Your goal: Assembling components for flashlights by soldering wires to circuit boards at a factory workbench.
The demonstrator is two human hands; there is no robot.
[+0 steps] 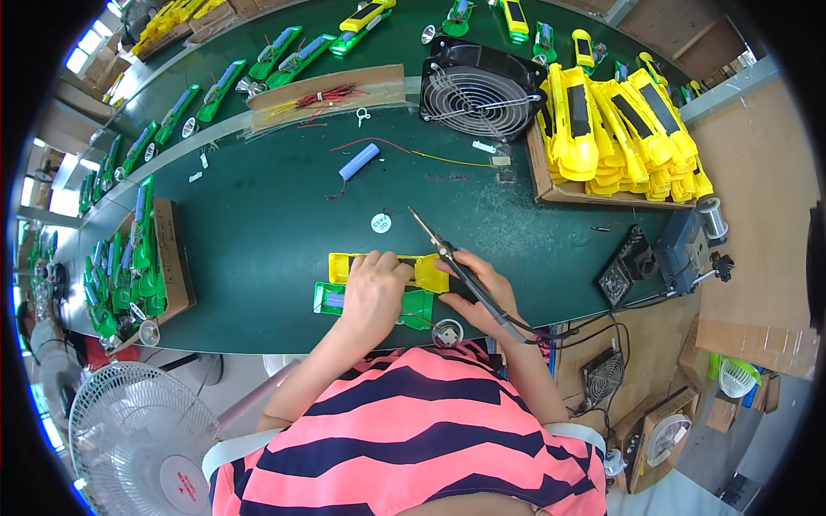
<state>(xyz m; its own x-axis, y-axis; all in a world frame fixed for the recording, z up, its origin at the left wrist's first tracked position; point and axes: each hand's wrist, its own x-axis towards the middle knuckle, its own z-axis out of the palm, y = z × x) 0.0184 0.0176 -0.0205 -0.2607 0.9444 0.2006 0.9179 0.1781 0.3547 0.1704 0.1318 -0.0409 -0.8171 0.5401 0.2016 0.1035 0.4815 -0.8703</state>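
A yellow plastic casing half [423, 272] lies lengthwise on the bench in front of me, with a green casing half [416, 308] just below it. My left hand [376, 288] is closed over the yellow piece, its fingers bent onto the middle and covering part of both halves. In my right hand [487, 291] is a soldering iron [465, 274], its tip pointing up and left, away from the casings. The right fingers are close to the yellow piece's right end. A round lamp reflector [447, 333] sits by the green half's lower right, near the bench edge.
A box of yellow casings [619, 129] and a black fan [482, 90] stand at the back right. Green casings fill a carton [176, 258] at left. A blue battery cell [359, 162] and loose wires lie ahead. The soldering station [680, 249] is at right.
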